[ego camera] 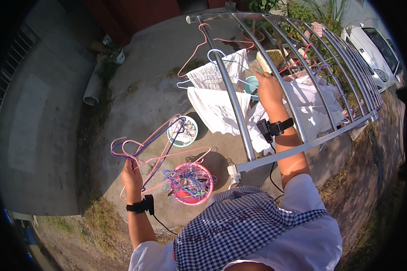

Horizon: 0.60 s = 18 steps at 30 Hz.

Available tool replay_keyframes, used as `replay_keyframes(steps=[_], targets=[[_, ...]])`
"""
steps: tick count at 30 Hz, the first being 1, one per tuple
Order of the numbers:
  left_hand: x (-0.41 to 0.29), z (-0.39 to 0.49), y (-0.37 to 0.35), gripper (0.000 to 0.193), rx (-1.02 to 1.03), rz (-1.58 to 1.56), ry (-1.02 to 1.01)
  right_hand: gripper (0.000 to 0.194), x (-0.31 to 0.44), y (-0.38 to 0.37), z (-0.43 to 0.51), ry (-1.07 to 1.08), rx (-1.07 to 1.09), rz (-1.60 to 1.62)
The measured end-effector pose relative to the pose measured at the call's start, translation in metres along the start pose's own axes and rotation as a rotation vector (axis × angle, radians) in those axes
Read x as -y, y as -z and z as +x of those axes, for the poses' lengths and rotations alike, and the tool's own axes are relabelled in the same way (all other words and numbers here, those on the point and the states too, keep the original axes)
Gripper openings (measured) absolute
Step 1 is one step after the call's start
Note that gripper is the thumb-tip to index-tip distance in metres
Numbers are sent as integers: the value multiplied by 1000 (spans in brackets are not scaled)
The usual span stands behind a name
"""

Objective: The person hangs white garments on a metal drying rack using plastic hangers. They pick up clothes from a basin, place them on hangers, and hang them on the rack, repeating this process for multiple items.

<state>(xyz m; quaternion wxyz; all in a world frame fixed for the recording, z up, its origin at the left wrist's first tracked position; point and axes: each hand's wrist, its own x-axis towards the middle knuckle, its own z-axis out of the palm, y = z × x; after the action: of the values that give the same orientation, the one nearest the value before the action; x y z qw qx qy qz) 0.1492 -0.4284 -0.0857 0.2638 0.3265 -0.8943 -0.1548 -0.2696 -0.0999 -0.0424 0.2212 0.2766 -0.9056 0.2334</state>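
Note:
My left hand (131, 179) is closed around a bunch of wire clothes hangers, some pink (173, 157) and one purple (156, 172). Between the bars of a metal drying rack (235, 105), my right hand (268, 88) is at the right end of a light blue hanger (185, 83). Its fingers partly hide that end, so I cannot tell if they grip it. A white cloth (217, 108) hangs from the blue hanger. Behind it, a pink hanger (190, 62) carries another white cloth (235, 64).
On the concrete stand a pink basin (208, 196) of tangled hangers and a pale green basin (195, 130) holding crumpled cloth. More white laundry (302, 105) hangs farther along the rack. Potted plants (257, 34) are behind it, and a white car (373, 54) is at right.

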Motion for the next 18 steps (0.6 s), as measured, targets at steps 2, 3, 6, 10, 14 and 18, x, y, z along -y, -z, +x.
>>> replay_keyframes(steps=[2, 3, 6, 10, 14, 18], targets=[[-1, 1, 0, 8, 0, -1, 2, 38, 7, -1, -14, -106, 82, 4], [-1, 0, 1, 9, -11, 0, -17, 37, 10, -1, -20, -141, 74, 5], [0, -3, 2, 9, -18, -26, -12, 32, 22, 0, -33, -207, 45, 179], [1, -10, 4, 9, 31, -14, 78, 27, 44, 1, -22, -114, 5, 185], [-4, -8, 7, 4, -54, -19, 18, 25, 62, -7, 9, 38, -47, 165], [-16, 17, 21, 12, -111, 15, 20, 22, 60, -19, 26, 218, -146, 165]])
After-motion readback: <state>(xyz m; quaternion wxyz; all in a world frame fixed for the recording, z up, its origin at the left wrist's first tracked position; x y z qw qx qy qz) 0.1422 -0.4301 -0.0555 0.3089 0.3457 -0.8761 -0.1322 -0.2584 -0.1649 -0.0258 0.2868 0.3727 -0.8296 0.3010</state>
